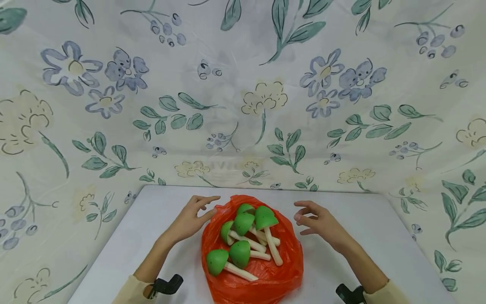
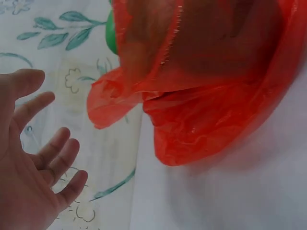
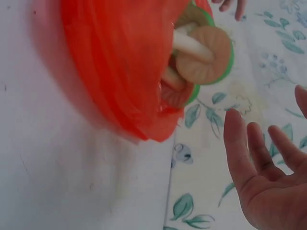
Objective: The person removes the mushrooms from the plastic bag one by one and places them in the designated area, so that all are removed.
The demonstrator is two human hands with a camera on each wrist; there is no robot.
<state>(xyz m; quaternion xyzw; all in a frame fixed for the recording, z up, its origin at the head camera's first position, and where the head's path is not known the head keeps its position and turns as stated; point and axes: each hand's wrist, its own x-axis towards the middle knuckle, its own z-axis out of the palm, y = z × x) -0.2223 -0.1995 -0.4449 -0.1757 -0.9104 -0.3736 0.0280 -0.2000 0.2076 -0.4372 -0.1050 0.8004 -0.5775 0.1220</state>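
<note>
A red plastic bag stands on the white table with its mouth spread wide. Inside it lie several toy mushrooms with green caps and pale stems. To the left of the bag is my left hand, fingers loosely bent near its rim; in the left wrist view that hand holds nothing and is apart from the bag. My right hand hovers on the other side, a short way off, with relaxed fingers. Brown undersides of the mushroom caps show in the right wrist view.
The white table reaches out on both sides of the bag. Behind it hangs a pale cloth printed with flowers and leaves. Each wrist wears a black camera mount.
</note>
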